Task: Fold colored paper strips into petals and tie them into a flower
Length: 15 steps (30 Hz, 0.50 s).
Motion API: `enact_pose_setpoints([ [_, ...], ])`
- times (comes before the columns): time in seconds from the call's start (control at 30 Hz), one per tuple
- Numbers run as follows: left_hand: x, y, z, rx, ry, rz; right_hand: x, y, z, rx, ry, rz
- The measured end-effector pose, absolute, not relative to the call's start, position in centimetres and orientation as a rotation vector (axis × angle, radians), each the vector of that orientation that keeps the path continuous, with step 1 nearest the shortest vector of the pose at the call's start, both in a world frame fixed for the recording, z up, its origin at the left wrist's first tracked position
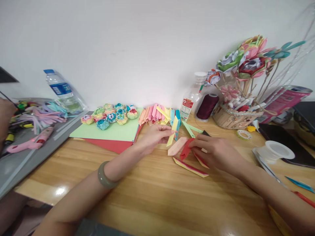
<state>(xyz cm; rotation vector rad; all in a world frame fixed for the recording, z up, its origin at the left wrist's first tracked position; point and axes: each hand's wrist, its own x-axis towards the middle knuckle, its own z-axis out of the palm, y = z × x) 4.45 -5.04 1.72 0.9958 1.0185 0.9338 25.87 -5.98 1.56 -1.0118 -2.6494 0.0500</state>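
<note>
Between its thumb and fingers my left hand (157,137) pinches a folded yellow paper strip (173,131), tilted upright above the table. My right hand (213,150) is closed over a red folded paper piece (186,149); its fingertips touch the piece's upper end. A pale pink folded piece (177,146) lies just left of the red one. Nearer to me rests a yellow and dark pink folded strip (190,167). Behind the hands are green folded strips (189,129) and a blue folded piece (177,116), beside a row of pink and yellow folded papers (155,114).
Paper flowers (112,117) sit on green paper (105,133) at the left. Along the wall stand a plastic bottle (192,98), a maroon thread spool (207,107) and a flower basket (236,116). To the right are a white spool (277,151) and scissors (267,167). Another person's arm (6,113) shows far left.
</note>
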Motion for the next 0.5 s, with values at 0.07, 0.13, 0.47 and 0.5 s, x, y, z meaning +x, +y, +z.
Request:
enact_pose_setpoints([
  [0.07, 4.5, -5.3, 1.2, 0.966, 1.029, 0.930, 26.2, -6.2, 1.5, -1.100, -2.620, 0.117],
  [0.13, 4.8, -5.5, 0.8, 0.953, 1.026, 0.950, 26.3, -6.3, 1.4, -1.201, -2.541, 0.198],
  [0.47, 6.6, -6.8, 1.4, 0.937, 1.038, 0.895, 26.8, -7.6, 1.7, -1.223, -1.998, 0.760],
  [0.5, 6.7, -6.9, 1.4, 0.940, 1.035, 0.889, 26.8, -7.8, 1.7, -1.223, -1.936, 0.836],
])
